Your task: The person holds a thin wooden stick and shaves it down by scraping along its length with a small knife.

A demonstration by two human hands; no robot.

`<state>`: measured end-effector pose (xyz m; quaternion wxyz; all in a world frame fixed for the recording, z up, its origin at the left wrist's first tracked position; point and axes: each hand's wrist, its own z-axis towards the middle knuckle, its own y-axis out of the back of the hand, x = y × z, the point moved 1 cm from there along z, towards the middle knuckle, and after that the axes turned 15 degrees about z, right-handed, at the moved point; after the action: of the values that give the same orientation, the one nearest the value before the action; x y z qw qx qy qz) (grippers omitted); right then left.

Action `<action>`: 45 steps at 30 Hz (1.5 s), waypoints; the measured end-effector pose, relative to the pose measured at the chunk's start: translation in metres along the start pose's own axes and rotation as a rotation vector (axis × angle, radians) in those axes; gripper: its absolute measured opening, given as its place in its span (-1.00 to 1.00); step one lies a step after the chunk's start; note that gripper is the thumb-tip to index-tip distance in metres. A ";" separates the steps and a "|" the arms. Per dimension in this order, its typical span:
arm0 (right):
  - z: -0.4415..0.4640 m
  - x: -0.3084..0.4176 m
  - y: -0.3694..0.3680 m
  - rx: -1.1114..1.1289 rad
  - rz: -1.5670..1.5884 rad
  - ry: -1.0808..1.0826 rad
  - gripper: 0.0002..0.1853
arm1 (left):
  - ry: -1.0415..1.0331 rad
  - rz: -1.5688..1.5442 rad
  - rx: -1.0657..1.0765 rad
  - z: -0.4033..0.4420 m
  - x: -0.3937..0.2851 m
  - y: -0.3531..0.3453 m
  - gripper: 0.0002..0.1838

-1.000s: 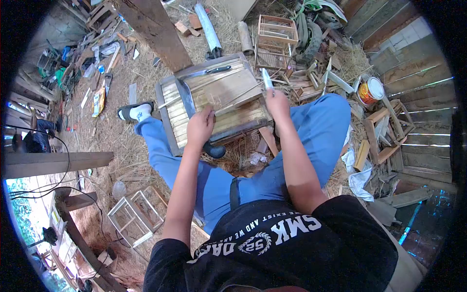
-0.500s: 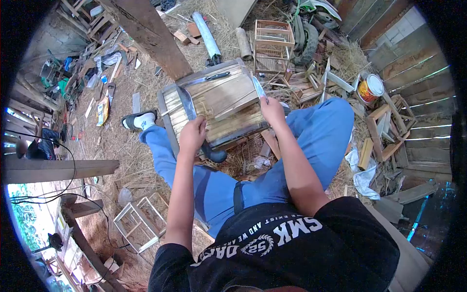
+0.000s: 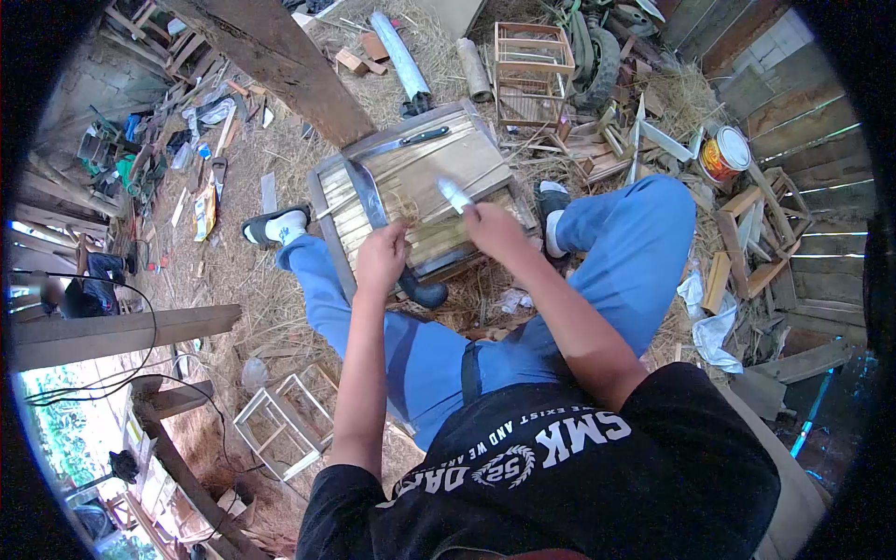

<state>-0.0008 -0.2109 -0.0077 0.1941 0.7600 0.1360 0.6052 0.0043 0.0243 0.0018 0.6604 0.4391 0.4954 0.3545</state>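
Observation:
My left hand (image 3: 382, 259) is closed in a pinch over the near side of a low wooden board table (image 3: 334, 215). A thin, curled pale strand (image 3: 401, 207) shows just above its fingertips; what they grip is too small to make out. My right hand (image 3: 495, 231) is closed around a knife (image 3: 455, 194), its pale blade smeared by motion and pointing away to the left over a flat wooden panel (image 3: 471, 161). Beside my left hand, a machete (image 3: 368, 194) lies on the slats, its dark curved handle past the near edge. Another knife (image 3: 425, 136), black-handled, rests at the far edge.
A thick wooden post (image 3: 289, 70) rises at the table's far left corner. Small wooden frames (image 3: 532, 75) and scrap lie beyond it. A paint bucket (image 3: 724, 154) stands at right. Another white frame (image 3: 287, 425) sits at lower left. Straw covers the ground.
My right hand has moved left with the knife, closer to my left hand, and the blade now blurs over the panel. My left hand stays pinched near the machete. The view has shifted slightly.

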 end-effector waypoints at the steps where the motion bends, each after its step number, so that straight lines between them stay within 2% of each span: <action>1: -0.007 0.005 -0.008 0.082 0.000 -0.003 -0.46 | 0.004 0.002 0.014 0.001 -0.001 0.001 -0.81; 5: -0.018 0.012 -0.026 0.210 0.004 0.008 -0.43 | -0.003 0.035 0.026 0.001 -0.011 0.010 -0.84; 7: -0.016 0.012 -0.017 0.205 0.018 -0.090 -0.44 | 0.017 -0.005 0.013 -0.001 -0.007 0.009 -0.85; 8: -0.008 0.004 -0.012 0.168 0.076 -0.103 -0.46 | -0.051 -0.011 -0.072 -0.002 -0.004 0.008 -0.88; 10: -0.003 0.015 0.020 0.010 0.241 0.006 -0.50 | -0.077 0.062 -0.062 -0.002 -0.002 0.022 -0.89; 12: 0.007 0.025 0.047 -0.184 0.116 0.055 -0.52 | -0.159 0.154 -0.072 -0.003 0.004 0.032 -0.92; 15: 0.010 0.029 0.071 -0.185 0.078 0.075 -0.54 | -0.223 0.258 -0.105 0.002 0.011 0.054 -0.93; 19: 0.004 0.021 0.064 -0.118 0.025 0.207 -0.55 | -0.193 0.374 -0.107 0.009 0.009 0.087 -0.92; 21: 0.000 0.018 0.059 -0.080 0.103 0.163 -0.59 | -0.157 0.367 -0.074 0.011 0.010 0.099 -0.89; 23: -0.004 0.019 0.058 0.098 0.128 0.181 -0.63 | -0.223 0.353 -0.148 0.013 0.012 0.106 -0.87; 25: -0.013 0.026 0.059 0.125 0.075 0.234 -0.66 | -0.235 0.317 -0.166 0.014 0.019 0.107 -0.88; 27: -0.019 0.027 0.058 0.159 0.026 0.130 -0.66 | -0.267 0.400 -0.127 0.015 0.021 0.109 -0.83; 28: -0.019 0.021 0.054 0.144 0.064 0.195 -0.65 | -0.266 0.398 -0.131 0.015 0.018 0.109 -0.83; 30: -0.024 0.020 0.054 0.119 0.066 0.172 -0.64 | -0.166 0.383 -0.368 0.013 0.008 0.109 -0.67; 31: -0.026 0.022 0.053 0.095 0.074 0.146 -0.63 | -0.167 0.383 -0.371 0.011 0.003 0.105 -0.67; 33: -0.027 0.021 0.048 0.066 0.161 0.108 -0.62 | 0.072 0.022 -0.675 0.006 0.001 0.093 -0.51; 34: -0.028 0.021 0.046 0.039 0.247 0.067 -0.61 | 0.180 -0.040 -0.832 -0.001 0.003 0.071 -0.47; 35: -0.029 0.024 0.044 0.037 0.246 0.072 -0.61 | 0.178 -0.040 -0.837 -0.007 0.001 0.053 -0.47; 37: -0.033 0.030 0.040 0.008 0.355 0.057 -0.63 | 0.400 -0.415 -0.694 -0.019 -0.009 0.028 -0.59; 39: -0.036 0.031 0.033 -0.005 0.335 0.080 -0.63 | 0.307 -0.575 -0.336 -0.024 -0.026 0.023 -0.68; 42: -0.041 0.029 0.024 0.027 0.284 0.062 -0.60 | 0.242 -0.752 -0.277 -0.021 -0.061 0.024 -0.75; 45: -0.044 0.026 0.016 0.057 0.257 0.019 -0.55 | 0.202 -0.896 -0.259 -0.012 -0.063 0.012 -0.78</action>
<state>-0.0381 -0.2077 0.0303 0.0918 0.7706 0.0565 0.6281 -0.0237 -0.0250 0.0331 0.7461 0.0597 0.6494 0.1345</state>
